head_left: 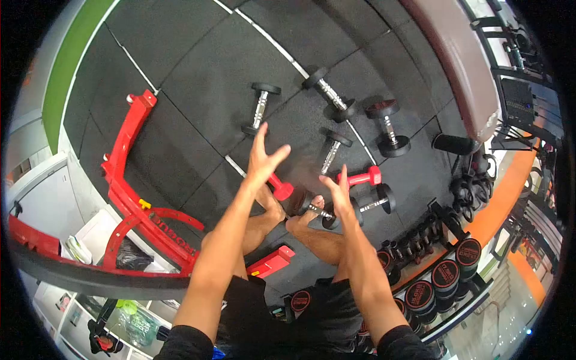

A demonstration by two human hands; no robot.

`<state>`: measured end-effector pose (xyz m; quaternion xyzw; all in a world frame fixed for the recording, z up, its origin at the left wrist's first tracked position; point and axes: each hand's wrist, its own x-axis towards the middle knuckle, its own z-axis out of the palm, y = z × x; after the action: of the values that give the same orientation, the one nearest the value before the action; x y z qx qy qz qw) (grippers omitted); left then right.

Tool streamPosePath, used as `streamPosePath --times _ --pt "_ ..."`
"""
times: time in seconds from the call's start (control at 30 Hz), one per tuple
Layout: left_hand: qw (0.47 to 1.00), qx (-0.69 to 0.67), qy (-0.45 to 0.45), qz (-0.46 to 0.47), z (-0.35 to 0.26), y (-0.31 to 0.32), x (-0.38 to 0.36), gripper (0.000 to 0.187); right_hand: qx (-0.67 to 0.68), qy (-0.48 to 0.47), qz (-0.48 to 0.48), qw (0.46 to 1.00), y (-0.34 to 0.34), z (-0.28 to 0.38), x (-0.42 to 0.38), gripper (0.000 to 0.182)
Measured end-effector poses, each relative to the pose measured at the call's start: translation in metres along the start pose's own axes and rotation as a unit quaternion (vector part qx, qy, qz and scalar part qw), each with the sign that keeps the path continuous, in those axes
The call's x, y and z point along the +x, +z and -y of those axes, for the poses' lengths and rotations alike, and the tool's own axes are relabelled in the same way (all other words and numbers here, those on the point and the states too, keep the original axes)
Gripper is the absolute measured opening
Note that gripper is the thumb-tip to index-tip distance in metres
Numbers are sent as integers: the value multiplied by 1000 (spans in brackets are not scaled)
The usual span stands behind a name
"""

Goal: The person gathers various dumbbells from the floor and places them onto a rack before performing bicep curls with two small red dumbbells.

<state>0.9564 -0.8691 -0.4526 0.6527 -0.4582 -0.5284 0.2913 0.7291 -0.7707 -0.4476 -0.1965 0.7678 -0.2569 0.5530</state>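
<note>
My left hand [264, 163] is raised over the floor with its thumb and fingers spread and nothing in it. A black dumbbell with a chrome handle [260, 109] lies just beyond its fingertips, and a red dumbbell [282, 190] shows partly behind the hand. My right hand [339, 197] is also in the air, fingers apart and empty. In view it overlaps the end of another red dumbbell [361, 179]. Black dumbbells surround it: one beyond the fingers [330, 157], one by my foot [318, 210], and one to the right [375, 204].
Two more black dumbbells [330, 93] [389, 129] lie farther out on the black mat floor [198, 78]. A red bench frame [129, 192] stands at left. A dumbbell rack [462, 303] is at lower right, and a brown padded bench [459, 60] at upper right.
</note>
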Motion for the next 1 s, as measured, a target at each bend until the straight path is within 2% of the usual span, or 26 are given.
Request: streamPosePath --times 0.03,0.1,0.17,0.23,0.27,0.3,0.47,0.5,0.53,0.57,0.6,0.63,0.67,0.7,0.73,0.83,0.97,1.0 --pt "1000 7 -12 14 -3 -1 18 90 -25 1 3 1000 0 -13 22 111" --pt "996 54 68 16 37 4 62 89 -74 2 13 997 4 -38 66 114" --pt "988 141 58 17 54 4 95 89 11 44 35 998 11 -56 101 120" --pt "985 169 16 26 73 6 122 89 131 109 44 984 18 -69 128 122" --pt "980 199 12 21 82 7 133 90 104 117 9 988 24 -87 146 123" --pt "973 229 6 15 92 9 142 90 109 110 17 988 27 -99 157 123" --pt "974 184 -131 -11 137 20 176 90 -9 62 -159 985 46 -141 203 72" --pt "975 162 -153 -12 146 24 184 90 27 95 -128 987 44 -138 210 67" --pt "976 166 -136 -31 155 27 190 73 64 126 -97 985 40 -135 218 62" --pt "979 127 -156 -16 164 27 197 65 100 160 -65 980 34 -134 223 57" --pt "980 89 -180 -2 166 27 201 58 130 200 -112 965 39 -118 220 32" --pt "978 50 -203 12 168 29 205 50 121 200 -118 965 41 -127 228 29" --pt "978 21 -207 15 171 32 209 29 112 201 -123 965 45 -136 236 28" --pt "979 18 -202 17 170 36 208 28 102 203 -126 966 50 -138 239 27" --pt "981 15 -195 18 168 40 208 26 56 201 -196 958 59 -135 239 31" --pt "980 9 -197 30 172 43 207 27 -72 137 -267 951 66 -143 243 30" --pt "973 4 -228 27 168 43 219 32 -61 135 -258 955 59 -147 243 30" --pt "971 2 -236 28 168 41 221 33 -44 111 -261 958 59 -137 239 28"
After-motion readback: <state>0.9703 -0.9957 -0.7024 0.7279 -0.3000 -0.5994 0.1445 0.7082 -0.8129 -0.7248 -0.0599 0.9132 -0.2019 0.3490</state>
